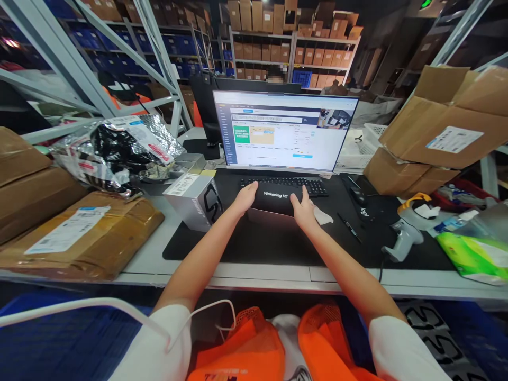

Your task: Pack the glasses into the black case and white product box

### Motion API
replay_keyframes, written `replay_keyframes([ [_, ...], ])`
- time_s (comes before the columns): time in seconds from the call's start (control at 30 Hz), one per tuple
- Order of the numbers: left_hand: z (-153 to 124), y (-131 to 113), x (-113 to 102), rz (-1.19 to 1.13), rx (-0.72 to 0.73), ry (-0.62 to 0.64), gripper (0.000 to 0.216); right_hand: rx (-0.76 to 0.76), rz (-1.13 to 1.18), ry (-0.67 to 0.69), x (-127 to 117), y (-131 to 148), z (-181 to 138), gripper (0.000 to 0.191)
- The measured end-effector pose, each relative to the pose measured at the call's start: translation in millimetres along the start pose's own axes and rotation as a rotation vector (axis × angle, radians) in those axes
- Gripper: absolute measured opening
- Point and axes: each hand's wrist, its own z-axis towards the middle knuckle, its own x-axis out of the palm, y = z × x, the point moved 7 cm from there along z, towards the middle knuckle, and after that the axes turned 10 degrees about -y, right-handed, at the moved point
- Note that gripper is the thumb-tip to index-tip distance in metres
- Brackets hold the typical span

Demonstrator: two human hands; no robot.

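Between both hands is a black box (pixel 273 200) with white "Wakening" lettering on its face, held at its two ends above the desk mat. My left hand (pixel 246 198) grips the left end, thumb along the top edge. At the right end, my right hand (pixel 303 206) presses its thumb on the front, the index finger pointing up. What lies under the box is hidden. Just behind it sits a black keyboard (pixel 317 187). A white scrap of paper (pixel 323 216) shows beside my right hand. To the left stands a grey box (pixel 194 203) with a label on top.
A monitor (pixel 286 129) stands behind the keyboard. Flat cartons (pixel 75 233) and silver plastic packages (pixel 123 148) fill the left. On the right are a mouse (pixel 357 196), a pen (pixel 349 227), a barcode scanner (pixel 404 241), a green pack (pixel 472 256) and stacked cartons (pixel 444 127).
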Motion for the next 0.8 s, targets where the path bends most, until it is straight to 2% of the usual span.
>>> replay_keyframes([
  [0.13,10.2,6.2,9.3,0.047,-0.084,0.056,0.044,-0.001,-0.058,0.039,2.7,-7.4,0.4,0.059],
  [0.27,13.0,12.3,13.7,0.097,-0.134,0.119,0.035,0.027,-0.075,0.049,2.1,-14.4,8.5,0.054],
  [0.37,11.7,16.9,15.0,0.115,-0.107,0.142,0.03,0.023,-0.073,0.053,4.3,-17.9,13.2,0.055],
  [0.53,7.7,26.1,20.4,0.118,-0.052,0.198,0.037,-0.003,-0.053,0.139,11.0,-19.1,14.9,0.059],
  [0.7,9.4,30.8,25.0,0.137,-0.005,0.217,0.024,-0.106,-0.083,0.218,14.4,-4.5,13.3,0.045],
  [0.8,5.6,32.7,26.5,0.152,-0.004,0.222,0.036,-0.182,-0.099,0.226,15.3,7.6,7.6,0.046],
])
